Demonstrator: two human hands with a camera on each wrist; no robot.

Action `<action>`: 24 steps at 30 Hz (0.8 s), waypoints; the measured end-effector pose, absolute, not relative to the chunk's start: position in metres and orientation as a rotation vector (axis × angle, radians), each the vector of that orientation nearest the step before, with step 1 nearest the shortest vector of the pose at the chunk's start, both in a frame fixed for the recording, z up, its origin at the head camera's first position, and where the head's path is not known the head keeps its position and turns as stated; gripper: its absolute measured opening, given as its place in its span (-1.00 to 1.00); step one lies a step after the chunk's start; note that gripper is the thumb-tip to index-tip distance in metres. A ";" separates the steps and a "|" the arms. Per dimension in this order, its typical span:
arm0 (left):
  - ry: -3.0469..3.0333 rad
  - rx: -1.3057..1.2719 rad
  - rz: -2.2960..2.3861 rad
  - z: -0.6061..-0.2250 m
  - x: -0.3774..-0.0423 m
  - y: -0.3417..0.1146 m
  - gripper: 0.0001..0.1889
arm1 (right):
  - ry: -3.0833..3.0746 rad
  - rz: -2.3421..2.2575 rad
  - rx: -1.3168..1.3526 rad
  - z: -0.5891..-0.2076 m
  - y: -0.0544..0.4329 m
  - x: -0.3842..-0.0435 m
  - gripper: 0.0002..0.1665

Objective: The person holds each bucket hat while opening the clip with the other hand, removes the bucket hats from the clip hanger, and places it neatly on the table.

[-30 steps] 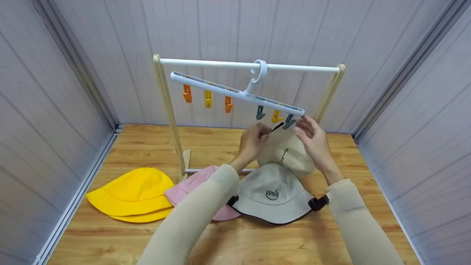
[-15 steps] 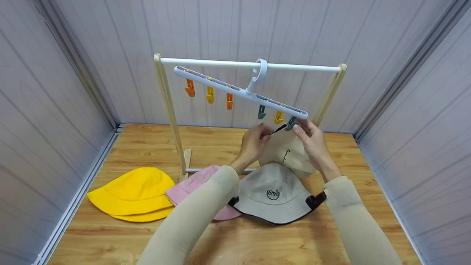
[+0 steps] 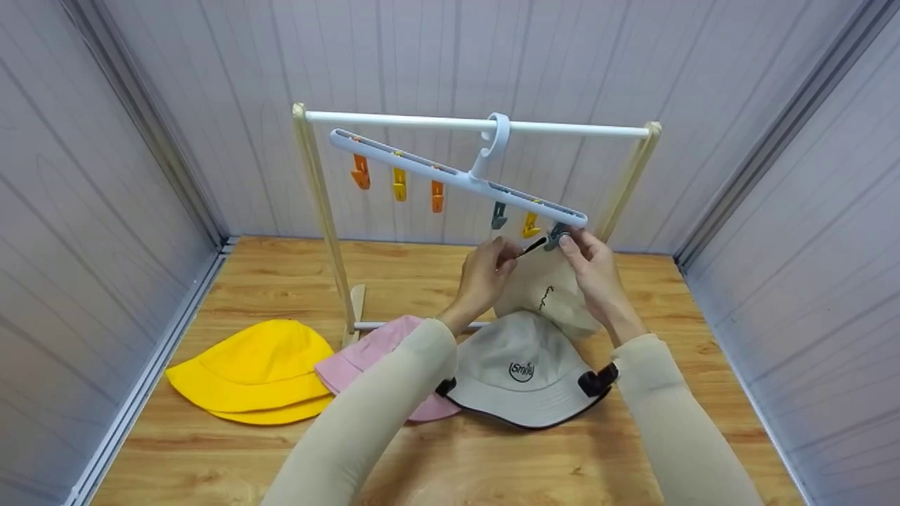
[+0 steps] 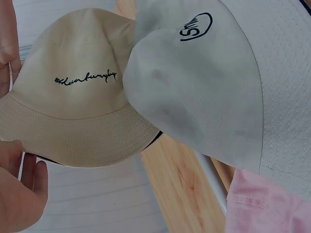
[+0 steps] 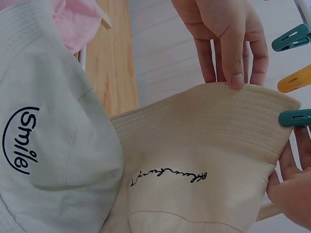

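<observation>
My left hand point(image 3: 485, 273) pinches the brim of a beige bucket hat point(image 5: 209, 145) between thumb and fingers. Dark script is stitched across its crown, which hangs below the brim. At the right end of a white hanger point(image 3: 422, 163), my right hand point(image 3: 596, 274) pinches a dark green clip point(image 5: 295, 118). In the right wrist view that clip overlaps the corner of the brim; whether it bites the fabric I cannot tell. The hanger hooks over a rack's white bar point(image 3: 394, 121) and tilts down to the right. Its other clips, orange, yellow and green, hang with nothing in them.
In front of the beige hat lies a grey bucket hat point(image 3: 520, 351) marked "Smile". A pink hat point(image 3: 365, 351), partly behind my left sleeve, and yellow hats point(image 3: 260, 365) lie to its left on the wooden table point(image 3: 492, 471). Wooden rack posts point(image 3: 320, 211) and panel walls stand around.
My right hand has moved slightly left from beside the hanger's end onto the green clip. The hanger's right end dipped a little. My left hand has shifted slightly right with the brim.
</observation>
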State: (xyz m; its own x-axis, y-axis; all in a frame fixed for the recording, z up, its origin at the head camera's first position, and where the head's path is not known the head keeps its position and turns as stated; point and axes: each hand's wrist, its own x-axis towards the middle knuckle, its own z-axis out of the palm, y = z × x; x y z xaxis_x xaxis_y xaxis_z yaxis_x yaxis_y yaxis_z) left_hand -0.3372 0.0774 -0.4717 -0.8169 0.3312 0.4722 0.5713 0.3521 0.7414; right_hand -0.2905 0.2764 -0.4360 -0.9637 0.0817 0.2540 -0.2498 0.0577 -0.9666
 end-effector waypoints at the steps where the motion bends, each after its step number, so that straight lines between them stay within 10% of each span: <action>1: -2.373 -0.811 -1.460 -0.472 -0.337 0.078 -0.87 | -2.095 1.991 0.162 -0.436 0.276 -0.291 -0.39; 24: -2.368 -0.767 -1.471 -0.472 -0.336 0.080 -0.86 | -2.019 1.899 -0.076 -0.431 0.260 -0.295 -0.49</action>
